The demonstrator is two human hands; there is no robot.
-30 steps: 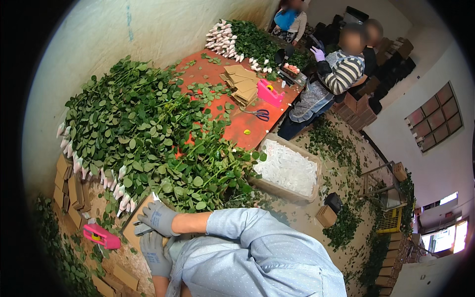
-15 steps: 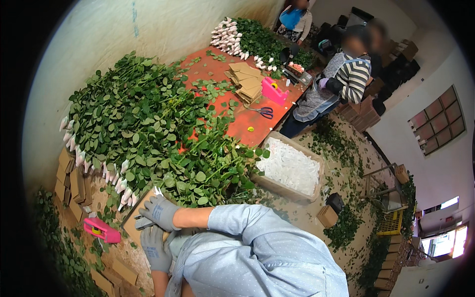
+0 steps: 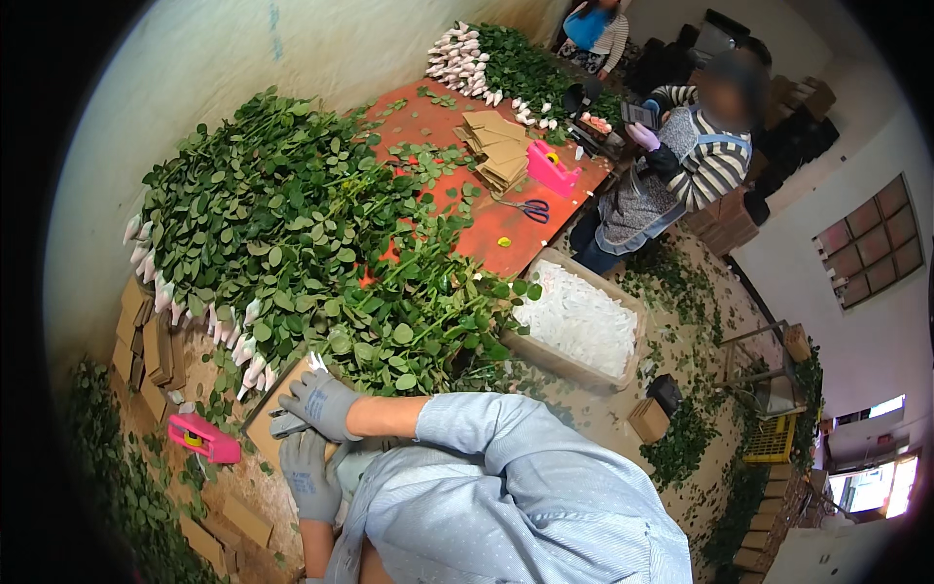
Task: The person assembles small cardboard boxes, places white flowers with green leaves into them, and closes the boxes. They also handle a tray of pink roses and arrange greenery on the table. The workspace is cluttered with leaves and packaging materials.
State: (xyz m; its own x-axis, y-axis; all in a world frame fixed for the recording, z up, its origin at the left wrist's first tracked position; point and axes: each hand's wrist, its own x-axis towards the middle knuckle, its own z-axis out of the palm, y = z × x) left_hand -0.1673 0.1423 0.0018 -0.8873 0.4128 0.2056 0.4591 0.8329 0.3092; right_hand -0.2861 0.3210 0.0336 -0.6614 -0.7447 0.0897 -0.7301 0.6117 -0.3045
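My right hand (image 3: 324,404), in a grey glove, is closed round a dark grey stapler-like tool (image 3: 286,423). The tool lies over a brown cardboard sheet (image 3: 263,440), whose left edge is dark. Just below it, my left hand (image 3: 309,475), also gloved in grey, grips the sheet's near edge with its fingers close together. Both hands nearly touch. A small white piece (image 3: 317,361) sticks up past the right hand. My forearms and sleeve hide part of the sheet. Pale pink rose heads (image 3: 255,373) lie just beyond it.
A large heap of leafy rose stems (image 3: 282,214) covers the red table (image 3: 506,238). Left of my hands stands a pink tape dispenser (image 3: 202,438). Scissors (image 3: 533,209) and cardboard pieces (image 3: 501,146) lie farther off. A bin of white strips (image 3: 574,316) is near a co-worker (image 3: 671,170).
The view has shifted slightly. My hands stay on the cardboard and the tool with little visible movement. The co-worker has turned and raised a hand to a small dark device.
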